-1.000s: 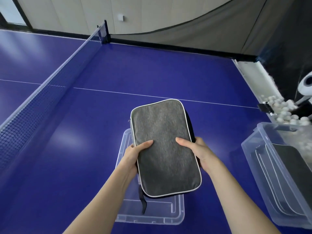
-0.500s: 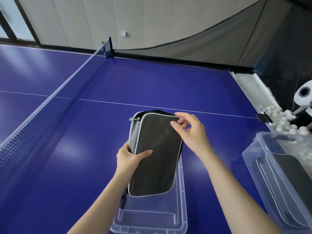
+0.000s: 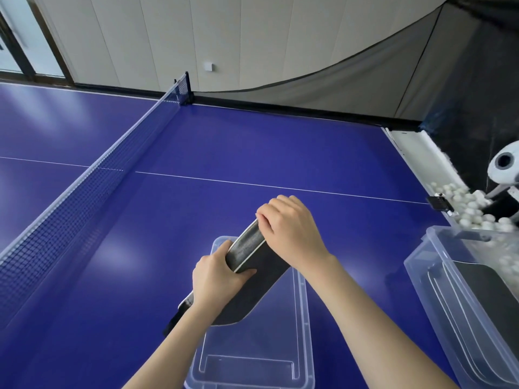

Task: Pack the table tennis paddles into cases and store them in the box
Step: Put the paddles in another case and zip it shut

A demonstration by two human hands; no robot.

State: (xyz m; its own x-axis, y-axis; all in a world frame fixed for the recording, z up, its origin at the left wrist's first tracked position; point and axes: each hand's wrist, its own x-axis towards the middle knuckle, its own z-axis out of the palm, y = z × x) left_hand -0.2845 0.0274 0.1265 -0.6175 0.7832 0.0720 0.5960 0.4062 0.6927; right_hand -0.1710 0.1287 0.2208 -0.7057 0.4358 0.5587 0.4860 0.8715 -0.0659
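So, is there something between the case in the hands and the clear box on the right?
Nothing visible. The left hand and right hand hold the case above the clear lid lying on the table; only bare blue table separates it from the box, whose top is open. Dark cases already lie inside.

Table tennis hall, blue table, net, ball machine, catch netting
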